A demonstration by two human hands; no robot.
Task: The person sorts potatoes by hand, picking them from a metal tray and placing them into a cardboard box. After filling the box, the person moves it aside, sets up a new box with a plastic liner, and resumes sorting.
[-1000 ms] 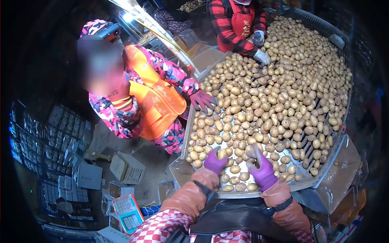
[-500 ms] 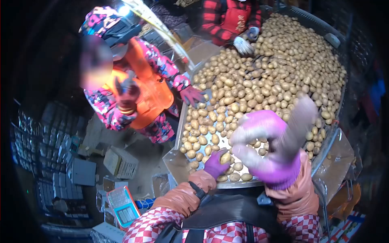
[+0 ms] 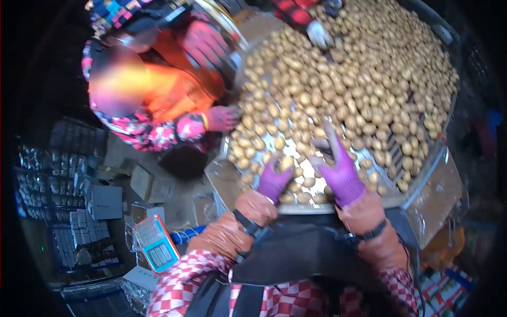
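A metal table in front of me is heaped with potatoes, thinning to a loose layer near its front edge. My left hand, in a purple glove, has thumb and fingers around a potato just above that edge. To its right, my right hand in a matching glove hovers over the sparse potatoes with its fingers spread. Nothing shows between them. Several potatoes lie between my two hands.
At the left a co-worker in an orange apron leans over the table, one gloved hand at its edge. Another person's white-gloved hand is at the back. A scale and boxes are on the lower left.
My right hand, raised and blurred before, is now lower with its fingers spread. My left hand still holds a potato. The co-worker on the left has bent closer to the table. My view has shifted.
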